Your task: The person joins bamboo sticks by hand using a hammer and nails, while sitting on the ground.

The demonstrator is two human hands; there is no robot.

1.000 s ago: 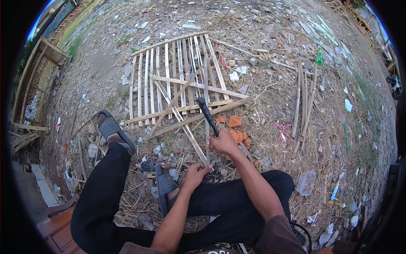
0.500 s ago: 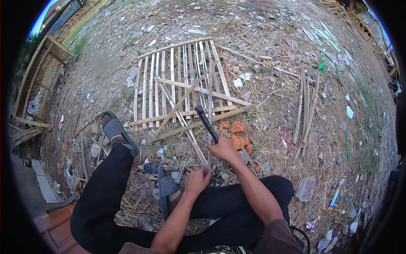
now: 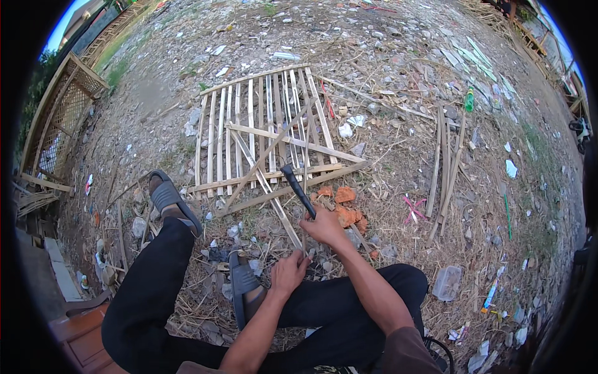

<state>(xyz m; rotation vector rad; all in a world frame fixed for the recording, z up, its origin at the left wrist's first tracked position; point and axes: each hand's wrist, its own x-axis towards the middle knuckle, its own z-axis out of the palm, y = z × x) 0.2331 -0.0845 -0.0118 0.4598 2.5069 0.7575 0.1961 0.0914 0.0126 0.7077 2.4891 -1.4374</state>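
My right hand [image 3: 325, 227] is closed around a black-handled tool [image 3: 298, 191], which points up and away to the left; its exact kind is not clear. Just below and to the left, my left hand [image 3: 288, 273] pinches the near end of a pale wooden slat [image 3: 278, 212]. This slat runs away from me onto a flat slatted wooden frame [image 3: 210, 187] lying on the ground. A crosswise slat [image 3: 293, 141] and other loose strips lie over the frame. What the fingertips of my left hand touch is partly hidden.
Broken orange brick pieces [image 3: 346, 215] lie beside my right hand. Loose wooden sticks [image 3: 447, 165], a green bottle [image 3: 469, 100] and a clear plastic box [image 3: 447, 283] are on the right. A lattice panel [image 3: 59, 134] stands at far left. Stones and litter cover the ground.
The view has shifted slightly. My hands keep nearly the same places, the right still gripping the black-handled tool and the left still at the slat's end.
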